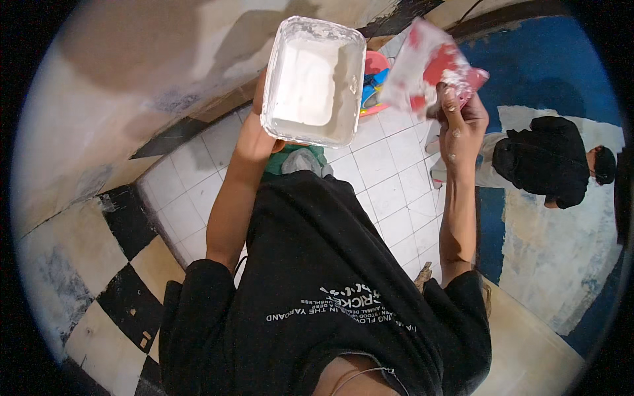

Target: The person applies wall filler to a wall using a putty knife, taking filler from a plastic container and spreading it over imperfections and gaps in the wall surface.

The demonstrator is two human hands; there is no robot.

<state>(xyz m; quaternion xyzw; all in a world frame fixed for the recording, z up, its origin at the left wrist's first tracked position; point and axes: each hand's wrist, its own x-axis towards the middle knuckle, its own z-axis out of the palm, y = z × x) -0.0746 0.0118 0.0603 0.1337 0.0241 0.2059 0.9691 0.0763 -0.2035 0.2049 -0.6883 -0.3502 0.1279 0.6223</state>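
My left hand (261,140) holds up a white rectangular tub (351,92), and most of its fingers are hidden behind the tub's wall. White paste (302,82) lies inside, with dried smears around the rim. To the right, my right hand (463,129) pinches a flat red putty spreader (441,63) by its near corner. White paste coats much of the spreader, and its far part is blurred by motion. Spots of white stick to my thumb and the back of that hand. Spreader and tub are apart.
A pink basin (376,63) with blue and yellow things stands on the white tiled floor (389,158) behind the tub. Another person (545,162) in black stands at the right, by a blue wall (528,66) with whitish patches. A stained wall (132,59) rises at the left.
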